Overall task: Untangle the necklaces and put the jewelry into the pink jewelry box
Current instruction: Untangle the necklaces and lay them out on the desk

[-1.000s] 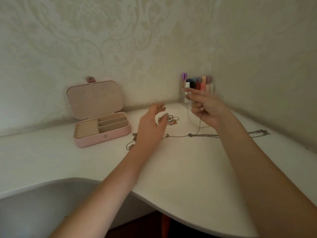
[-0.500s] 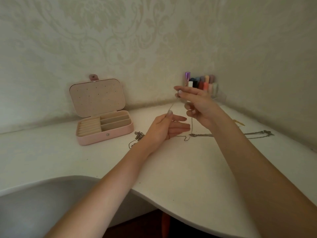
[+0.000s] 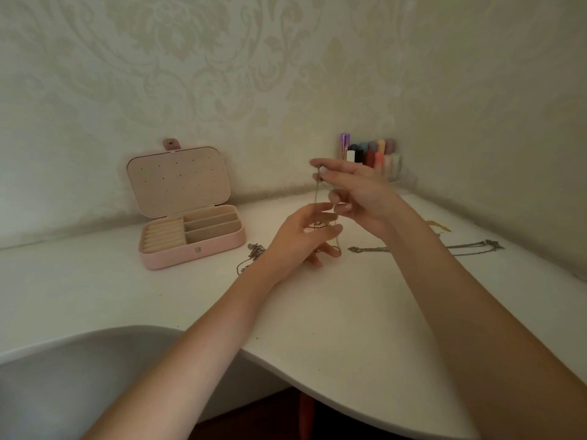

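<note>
The pink jewelry box [image 3: 190, 252] stands open at the back left of the white table, lid up, beige compartments showing. My right hand [image 3: 359, 195] is raised above the table and pinches the top of a thin silver necklace [image 3: 317, 192] that hangs down. My left hand [image 3: 301, 236] is just below it, fingers loosely spread beside the hanging chain; whether it touches the chain is unclear. A second chain [image 3: 460, 247] lies stretched out on the right. A small tangle of chain [image 3: 251, 254] lies left of my left wrist. Rings are partly hidden behind my left fingers.
A clear holder with several coloured tubes [image 3: 371, 154] stands in the back corner. A small gold piece [image 3: 440, 226] lies near the right wall. The table's [image 3: 349, 328] curved front edge runs below my forearms, with a grey chair seat [image 3: 79, 376] at lower left.
My left hand let go of its pinch on the chain and opened its fingers. My right hand stayed raised with the necklace's top end.
</note>
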